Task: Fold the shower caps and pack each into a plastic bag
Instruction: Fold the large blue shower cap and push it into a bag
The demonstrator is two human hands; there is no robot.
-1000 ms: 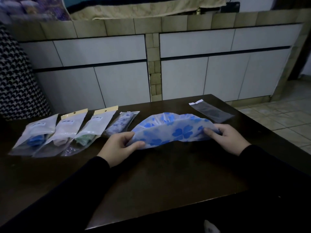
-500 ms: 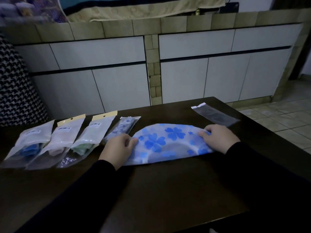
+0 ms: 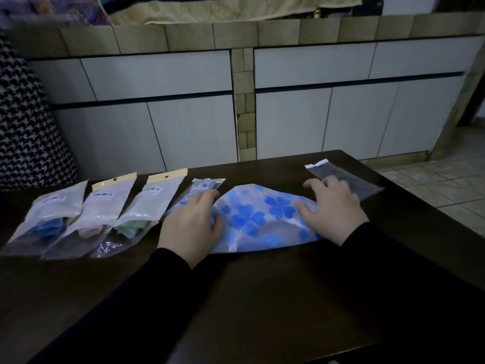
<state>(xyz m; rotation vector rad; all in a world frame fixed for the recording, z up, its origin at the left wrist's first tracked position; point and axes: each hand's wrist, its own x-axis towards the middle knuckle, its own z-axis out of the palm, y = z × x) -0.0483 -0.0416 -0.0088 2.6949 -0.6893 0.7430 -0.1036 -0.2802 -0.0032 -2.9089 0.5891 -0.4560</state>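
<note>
Four packed bags (image 3: 110,214) lie in a row at the left of the dark counter (image 3: 262,298), the fourth partly under the left hand (image 3: 193,223). That hand lies flat with its fingers spread loosely, pressing the left end of the shower cap (image 3: 258,219) down; it pinches nothing that can be seen. The cap, white with blue clover prints, lies flattened into a half-moon in the middle of the counter, its curved edge away from the person. It looks thin, light, soft and slick, likely to spring open or slide, so it is best held at the gathered ends and pinned flat while folding. The right hand (image 3: 332,210) is likewise open, palm down on the cap's right end, fingertips reaching toward the empty plastic bag (image 3: 367,183) just beyond, at the far right; whether they touch it I cannot tell
</note>
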